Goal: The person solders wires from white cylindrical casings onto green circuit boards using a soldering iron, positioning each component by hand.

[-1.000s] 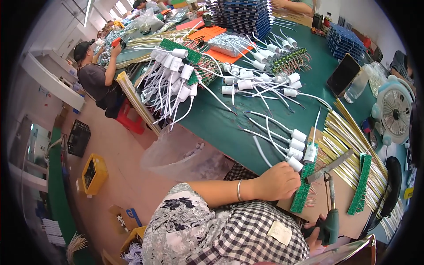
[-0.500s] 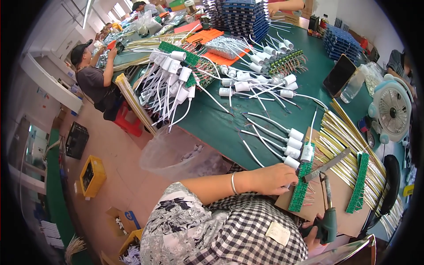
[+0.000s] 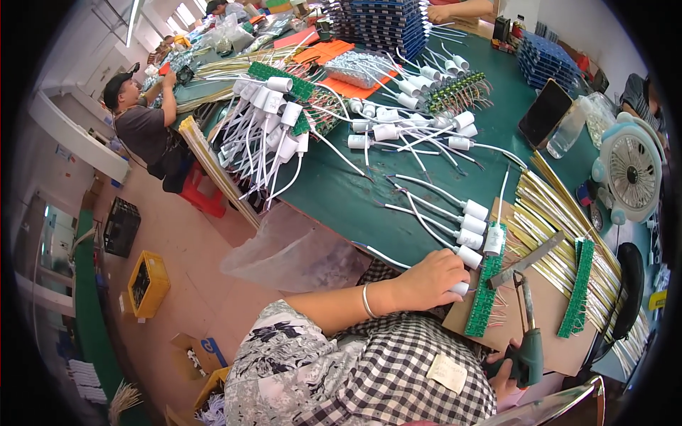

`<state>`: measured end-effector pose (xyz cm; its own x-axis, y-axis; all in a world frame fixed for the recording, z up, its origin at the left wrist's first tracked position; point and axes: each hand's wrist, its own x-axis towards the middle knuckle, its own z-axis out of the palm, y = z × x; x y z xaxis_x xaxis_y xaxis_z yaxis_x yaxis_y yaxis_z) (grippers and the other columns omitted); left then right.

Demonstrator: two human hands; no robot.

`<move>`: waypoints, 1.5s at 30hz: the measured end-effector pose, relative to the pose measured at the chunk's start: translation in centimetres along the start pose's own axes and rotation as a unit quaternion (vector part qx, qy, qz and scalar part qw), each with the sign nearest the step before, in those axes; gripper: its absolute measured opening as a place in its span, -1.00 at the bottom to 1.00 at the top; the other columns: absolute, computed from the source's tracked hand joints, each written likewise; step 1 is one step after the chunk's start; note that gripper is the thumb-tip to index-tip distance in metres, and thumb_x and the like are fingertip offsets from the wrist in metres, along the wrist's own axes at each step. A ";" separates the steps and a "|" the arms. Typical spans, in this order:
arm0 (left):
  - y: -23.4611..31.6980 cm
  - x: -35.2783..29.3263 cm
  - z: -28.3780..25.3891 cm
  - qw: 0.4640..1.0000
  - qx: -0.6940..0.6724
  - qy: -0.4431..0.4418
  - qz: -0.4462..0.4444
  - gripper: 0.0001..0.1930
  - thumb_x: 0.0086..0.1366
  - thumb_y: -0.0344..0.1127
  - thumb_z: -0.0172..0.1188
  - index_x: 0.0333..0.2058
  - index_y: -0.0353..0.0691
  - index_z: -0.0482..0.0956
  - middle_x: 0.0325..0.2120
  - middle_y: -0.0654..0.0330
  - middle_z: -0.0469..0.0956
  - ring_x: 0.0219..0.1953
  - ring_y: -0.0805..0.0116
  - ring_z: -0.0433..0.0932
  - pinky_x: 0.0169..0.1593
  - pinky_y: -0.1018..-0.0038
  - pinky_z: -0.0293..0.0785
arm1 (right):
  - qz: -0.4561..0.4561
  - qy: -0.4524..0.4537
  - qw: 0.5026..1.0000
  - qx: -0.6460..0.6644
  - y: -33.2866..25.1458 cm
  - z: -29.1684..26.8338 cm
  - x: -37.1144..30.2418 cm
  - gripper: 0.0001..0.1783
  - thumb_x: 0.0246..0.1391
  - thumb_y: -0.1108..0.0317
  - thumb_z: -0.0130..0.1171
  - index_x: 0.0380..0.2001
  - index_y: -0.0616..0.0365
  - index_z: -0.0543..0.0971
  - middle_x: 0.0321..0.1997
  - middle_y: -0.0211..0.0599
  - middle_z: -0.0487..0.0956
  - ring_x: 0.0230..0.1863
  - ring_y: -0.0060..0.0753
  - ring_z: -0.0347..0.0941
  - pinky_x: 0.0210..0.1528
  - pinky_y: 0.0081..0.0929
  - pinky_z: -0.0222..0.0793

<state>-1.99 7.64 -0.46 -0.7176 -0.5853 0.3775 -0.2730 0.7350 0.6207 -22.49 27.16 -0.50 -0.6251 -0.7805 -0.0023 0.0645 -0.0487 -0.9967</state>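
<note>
My left hand (image 3: 431, 282) is closed around a white cylindrical lamp cap (image 3: 460, 288), whose open end shows past the fingers; a white cord (image 3: 387, 257) runs out behind the hand. Just right of it lies a green circuit board strip (image 3: 484, 302) with thin reddish wires, on a brown cardboard sheet (image 3: 526, 330). Another white cap (image 3: 494, 240) stands at the strip's far end, cord upward. In my right hand (image 3: 503, 373), at the lower edge, is a green-handled soldering gun (image 3: 527, 358). Its tip points up beside a flat metal bar (image 3: 529, 260) lying across the strip.
Several corded caps (image 3: 472, 224) lie beyond my left hand. A second green strip (image 3: 577, 291) and a bundle of yellow-white strips (image 3: 561, 220) lie right. A fan (image 3: 631, 169), phone (image 3: 545, 113) and piled caps (image 3: 273, 121) stand around; a co-worker (image 3: 145, 124) sits far left.
My left hand has moved slightly up and left, away from the green strip, and the white cap now shows in its fingers. The right hand and soldering gun have hardly moved.
</note>
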 end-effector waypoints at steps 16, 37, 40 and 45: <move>0.5 1.7 0.7 0.996 -0.006 0.079 -0.044 -0.87 -0.04 -0.41 0.21 -0.44 -0.16 0.50 -0.52 0.19 0.44 -0.45 0.16 0.45 -0.42 0.29 0.32 | 0.057 -0.062 0.996 -0.007 0.1 -0.3 0.2 -0.45 0.08 0.22 0.13 0.04 0.36 0.32 -0.43 -0.28 0.50 -0.38 -0.50 0.39 -0.21 -0.55 0.30; -0.3 4.6 0.5 0.945 0.272 0.072 0.165 -0.87 -0.12 -0.28 0.19 -0.49 0.06 0.53 -0.48 0.50 0.38 -0.30 0.48 0.32 -0.14 0.33 0.00 | 0.348 -0.062 0.922 0.158 0.4 -3.3 -1.5 -0.35 -0.06 0.24 0.24 0.02 0.41 0.27 -0.06 0.01 0.44 -0.17 -0.25 0.49 -0.35 -0.49 0.54; -0.5 4.6 0.4 0.949 0.263 0.062 0.164 -0.80 -0.19 -0.29 0.28 -0.47 0.02 0.56 -0.45 0.52 0.43 -0.31 0.43 0.33 -0.14 0.29 -0.01 | 0.314 -0.097 0.942 0.067 2.1 -4.8 -1.8 -0.46 -0.03 0.39 0.18 0.00 0.38 0.29 -0.07 -0.07 0.46 -0.16 -0.29 0.48 -0.25 -0.50 0.51; -0.4 4.7 0.6 0.945 0.276 0.066 0.161 -0.84 -0.15 -0.28 0.23 -0.48 0.04 0.55 -0.46 0.51 0.40 -0.31 0.46 0.33 -0.14 0.31 -0.01 | 0.106 -0.158 0.980 -0.064 -0.1 -2.7 -1.0 -0.55 -0.04 0.48 0.15 -0.05 0.37 0.34 -0.10 -0.21 0.48 -0.14 -0.42 0.45 -0.08 -0.55 0.40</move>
<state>-5.60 4.84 0.70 -0.7437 -0.3122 0.5911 -0.3739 0.9273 0.0193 -24.01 29.60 -0.66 -0.3345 -0.9197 -0.2058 0.0567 0.1983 -0.9785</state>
